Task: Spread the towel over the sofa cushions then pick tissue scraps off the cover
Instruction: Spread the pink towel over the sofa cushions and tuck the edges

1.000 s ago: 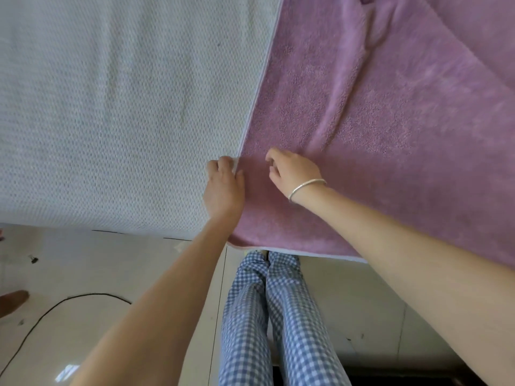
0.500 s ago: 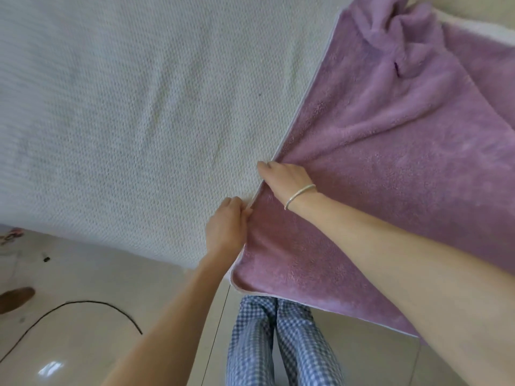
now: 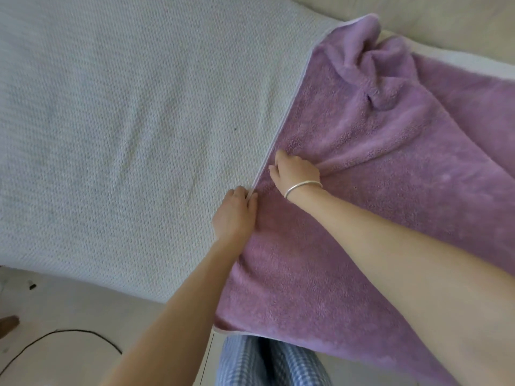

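A purple fluffy towel [image 3: 390,174] lies over the right part of the sofa, bunched into folds at its far end. Its left edge runs diagonally across a white knitted cover [image 3: 125,121] on the seat cushions. My left hand [image 3: 237,213] pinches that pale-trimmed edge between thumb and fingers. A little farther along the same edge, my right hand [image 3: 295,171], with a silver bangle on the wrist, grips a fold of the towel. No tissue scraps show on the cover.
The sofa's front edge runs along the lower left, above a pale tiled floor [image 3: 69,316]. A black cable [image 3: 69,334] curves over the floor. My legs in blue checked trousers [image 3: 267,360] stand against the sofa front. The beige backrest [image 3: 446,20] is at the top right.
The view has tilted up, showing the towel's bunched far end. Both hands have slid farther along the towel's left edge, my right hand ahead of my left.
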The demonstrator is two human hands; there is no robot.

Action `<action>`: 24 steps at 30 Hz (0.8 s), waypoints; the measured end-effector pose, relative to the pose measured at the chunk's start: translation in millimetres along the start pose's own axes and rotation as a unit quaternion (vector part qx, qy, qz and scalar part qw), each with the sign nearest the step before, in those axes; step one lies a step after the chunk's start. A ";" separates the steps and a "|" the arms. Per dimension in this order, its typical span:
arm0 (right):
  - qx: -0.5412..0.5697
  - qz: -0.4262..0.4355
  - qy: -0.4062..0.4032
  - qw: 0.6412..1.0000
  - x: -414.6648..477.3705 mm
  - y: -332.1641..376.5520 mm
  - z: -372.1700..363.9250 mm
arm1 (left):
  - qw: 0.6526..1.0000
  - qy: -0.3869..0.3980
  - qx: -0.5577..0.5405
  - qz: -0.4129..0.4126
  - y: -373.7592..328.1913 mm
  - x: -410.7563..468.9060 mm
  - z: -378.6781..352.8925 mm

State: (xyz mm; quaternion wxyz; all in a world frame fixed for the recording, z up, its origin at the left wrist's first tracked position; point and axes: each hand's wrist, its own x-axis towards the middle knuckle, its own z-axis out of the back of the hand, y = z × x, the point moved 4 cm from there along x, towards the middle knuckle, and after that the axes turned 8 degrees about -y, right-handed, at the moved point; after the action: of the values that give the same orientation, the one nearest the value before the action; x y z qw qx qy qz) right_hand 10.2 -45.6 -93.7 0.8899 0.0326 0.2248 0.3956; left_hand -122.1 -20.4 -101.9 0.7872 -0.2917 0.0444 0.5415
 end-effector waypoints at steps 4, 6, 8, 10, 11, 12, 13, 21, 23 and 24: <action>-0.006 -0.070 0.004 0.998 22.6 -0.4 2.0 | 1.000 -0.004 -0.009 -0.020 -20.3 21.5 -7.1; -0.012 -0.095 0.030 0.995 36.4 3.9 0.7 | 0.999 -0.004 -0.003 -0.036 -22.3 29.7 -8.0; -0.010 -0.109 0.044 0.993 48.1 11.3 -0.4 | 0.999 -0.020 0.002 -0.047 -15.5 34.6 -2.9; 0.004 -0.106 0.042 0.993 53.8 20.0 -0.8 | 0.998 -0.038 -0.006 -0.059 -6.8 37.0 4.3; 0.013 -0.094 0.041 0.995 54.0 23.9 -1.7 | 0.997 -0.039 -0.011 -0.058 -3.0 37.4 7.3; 0.020 -0.077 0.042 0.996 53.0 26.1 -2.7 | 0.998 -0.040 -0.018 -0.052 0.1 37.5 9.1; 0.027 -0.065 0.047 0.996 52.7 26.6 -2.4 | 0.998 -0.039 -0.024 -0.042 1.5 39.4 10.2; 0.026 -0.097 -0.077 0.992 73.7 -37.1 44.9 | 0.996 -0.011 -0.056 -0.072 -58.8 93.3 2.9; -0.014 -0.128 -0.104 0.986 77.1 -70.4 59.0 | 0.995 -0.016 -0.045 -0.086 -77.8 114.0 1.1; -0.034 -0.143 -0.110 0.983 77.6 -85.5 65.1 | 0.995 -0.022 -0.042 -0.091 -85.8 124.3 0.4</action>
State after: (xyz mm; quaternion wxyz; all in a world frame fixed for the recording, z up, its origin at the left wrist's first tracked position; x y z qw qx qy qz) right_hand 142.3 -40.7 -84.6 0.9573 0.0135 0.1142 0.2652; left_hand 4.1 61.7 -114.3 0.8210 -0.3151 -0.0218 0.4756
